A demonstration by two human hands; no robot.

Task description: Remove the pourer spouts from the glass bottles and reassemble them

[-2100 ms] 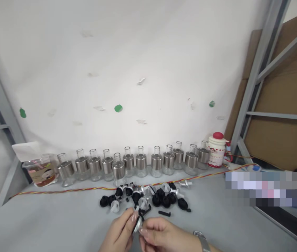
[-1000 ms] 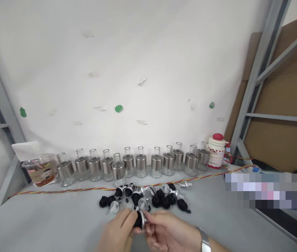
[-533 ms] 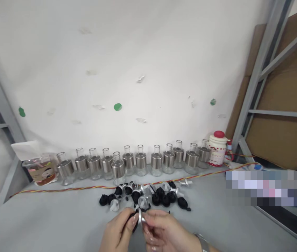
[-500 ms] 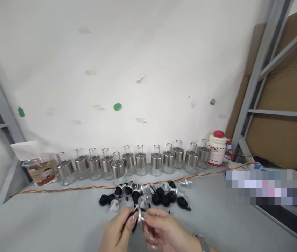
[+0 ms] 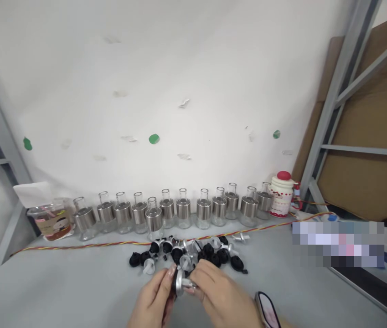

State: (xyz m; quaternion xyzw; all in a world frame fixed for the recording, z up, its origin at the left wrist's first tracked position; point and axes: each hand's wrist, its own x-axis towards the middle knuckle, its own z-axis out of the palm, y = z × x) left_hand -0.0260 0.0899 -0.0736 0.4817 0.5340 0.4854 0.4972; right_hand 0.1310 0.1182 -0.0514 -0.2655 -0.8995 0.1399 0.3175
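Low in the centre, my left hand is closed on the black side of a bottle pour spout with a silver collar. My right hand pinches the silver stem on its other side, partly covering it. Just beyond my fingers lies a loose pile of parts: several black caps and several clear or silver spout pieces. Behind the pile stands a row of upright glass bottles with steel sleeves and uncapped necks.
A red and yellow twisted wire runs across the grey table between the pile and the bottles. A drink cup stands at the left. A white jar with a red knob ends the row on the right, near a blurred-out item.
My right hand has rolled over, bringing its back and the watch face into view. The pour spout has turned slightly, showing more of its silver stem; both hands remain on it.
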